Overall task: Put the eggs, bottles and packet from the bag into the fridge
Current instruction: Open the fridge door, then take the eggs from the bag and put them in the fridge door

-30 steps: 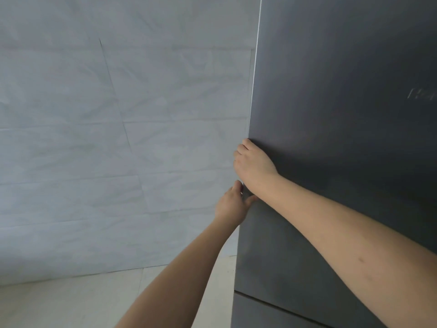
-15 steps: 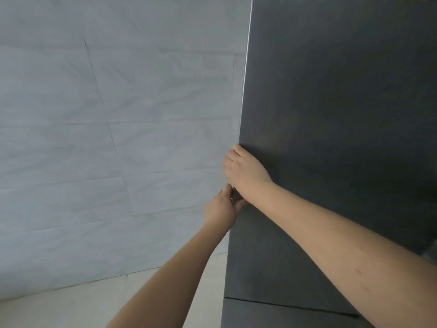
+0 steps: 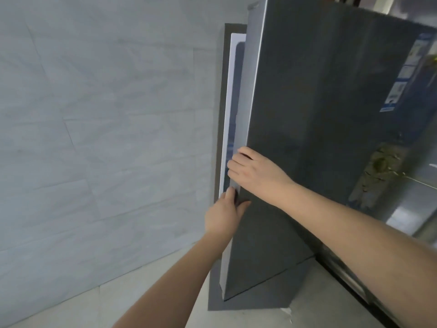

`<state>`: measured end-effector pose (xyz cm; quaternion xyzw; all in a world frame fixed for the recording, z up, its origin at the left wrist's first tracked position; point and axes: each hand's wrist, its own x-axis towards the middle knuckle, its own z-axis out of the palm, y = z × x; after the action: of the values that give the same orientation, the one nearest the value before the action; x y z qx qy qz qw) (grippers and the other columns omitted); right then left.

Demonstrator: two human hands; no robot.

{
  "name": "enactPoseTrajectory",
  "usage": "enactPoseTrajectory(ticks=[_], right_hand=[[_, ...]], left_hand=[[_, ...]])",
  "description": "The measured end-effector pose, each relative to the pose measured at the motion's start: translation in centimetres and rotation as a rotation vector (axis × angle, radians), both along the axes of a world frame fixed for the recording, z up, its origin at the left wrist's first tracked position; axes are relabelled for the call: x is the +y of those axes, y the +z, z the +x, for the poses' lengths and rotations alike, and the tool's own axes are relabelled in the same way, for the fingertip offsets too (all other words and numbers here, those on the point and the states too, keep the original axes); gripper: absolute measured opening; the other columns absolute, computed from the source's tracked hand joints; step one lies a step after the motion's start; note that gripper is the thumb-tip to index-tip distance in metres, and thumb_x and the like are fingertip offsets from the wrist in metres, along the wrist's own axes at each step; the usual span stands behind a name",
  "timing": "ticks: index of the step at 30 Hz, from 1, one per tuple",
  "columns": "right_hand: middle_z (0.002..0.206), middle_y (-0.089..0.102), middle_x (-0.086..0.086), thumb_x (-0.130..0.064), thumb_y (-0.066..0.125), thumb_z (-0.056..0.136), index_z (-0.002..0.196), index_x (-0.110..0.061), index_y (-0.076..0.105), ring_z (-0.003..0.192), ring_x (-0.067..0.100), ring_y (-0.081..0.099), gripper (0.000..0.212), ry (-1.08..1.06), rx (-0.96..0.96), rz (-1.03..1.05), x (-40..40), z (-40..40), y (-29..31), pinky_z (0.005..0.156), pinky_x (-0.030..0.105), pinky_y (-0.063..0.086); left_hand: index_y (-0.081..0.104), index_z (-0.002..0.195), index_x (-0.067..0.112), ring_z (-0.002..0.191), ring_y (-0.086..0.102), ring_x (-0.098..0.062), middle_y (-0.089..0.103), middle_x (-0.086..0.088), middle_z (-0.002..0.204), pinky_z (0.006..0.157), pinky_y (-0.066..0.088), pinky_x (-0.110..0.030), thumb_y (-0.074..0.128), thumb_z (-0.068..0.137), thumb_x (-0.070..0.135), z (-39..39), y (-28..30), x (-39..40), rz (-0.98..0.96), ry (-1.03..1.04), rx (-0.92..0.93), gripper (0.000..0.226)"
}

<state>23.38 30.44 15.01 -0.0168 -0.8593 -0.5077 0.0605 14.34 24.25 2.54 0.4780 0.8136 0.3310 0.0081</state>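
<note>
The dark grey fridge door [image 3: 319,129] stands partly swung out, its left edge pulled away from the cabinet, and a white inner liner strip [image 3: 227,129] shows in the gap. My right hand [image 3: 255,172] grips the door's left edge at mid height, fingers curled round it. Just below, my left hand [image 3: 223,215] holds the same edge, thumb on the door's front face and fingers behind it. No eggs, bottles, packet or bag are in view, and the fridge's inside is hidden behind the door.
A pale grey tiled wall [image 3: 106,138] runs close along the left of the fridge. Light floor tiles [image 3: 142,299] lie below. A blue and white label [image 3: 402,74] is stuck on the door's right side, and shiny surfaces [image 3: 411,209] show beyond it.
The fridge door has swung out from shut to partly open, pulled by both hands on its left edge. The view has drawn back and now shows the door's top and right side.
</note>
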Motion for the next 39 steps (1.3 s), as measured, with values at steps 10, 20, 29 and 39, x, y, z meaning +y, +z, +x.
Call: enactPoseTrajectory(ticks=[10,20,29,39], right_hand=[[0.118,0.057,0.010,-0.044,0.067,0.081,0.116,-0.008,0.056,0.117,0.032,0.047,0.051,-0.069,0.021,-0.195,-3.1,9.1,-0.3,0.118,0.046,0.012],[0.094,0.063,0.006,-0.030,0.044,0.098,0.090,-0.013,0.065,0.099,0.026,0.057,0.028,-0.052,0.372,-0.334,-6.9,17.6,-2.7,0.115,0.045,0.027],[0.098,0.064,0.006,-0.021,0.049,0.094,0.096,-0.011,0.067,0.096,0.024,0.057,0.020,-0.129,0.675,-0.566,-9.8,20.7,-4.3,0.107,0.040,0.037],[0.126,0.057,0.007,-0.036,0.042,0.094,0.126,-0.011,0.057,0.119,0.024,0.050,0.044,-0.473,0.768,-0.680,-8.7,20.9,-5.0,0.108,0.037,0.034]], left_hand=[[0.052,0.117,0.019,0.097,0.061,-0.021,0.060,-0.001,0.112,0.081,0.042,-0.029,0.022,0.094,0.059,1.2,-3.3,-4.0,0.060,-0.356,0.262,0.055],[0.032,0.148,0.021,0.140,0.036,-0.024,0.035,-0.003,0.154,0.111,0.033,-0.042,0.042,0.095,0.046,4.1,-2.8,-2.0,0.153,-0.368,0.352,0.059],[0.031,0.148,0.022,0.142,0.035,-0.021,0.037,-0.001,0.155,0.108,0.038,-0.051,0.048,0.096,0.034,8.8,-1.2,-0.8,0.223,-0.616,0.360,0.056],[0.022,0.152,0.026,0.147,0.023,-0.018,0.031,0.001,0.158,0.115,0.024,-0.042,0.043,0.096,0.040,9.3,-1.6,-0.7,0.168,-0.717,0.432,0.062]])
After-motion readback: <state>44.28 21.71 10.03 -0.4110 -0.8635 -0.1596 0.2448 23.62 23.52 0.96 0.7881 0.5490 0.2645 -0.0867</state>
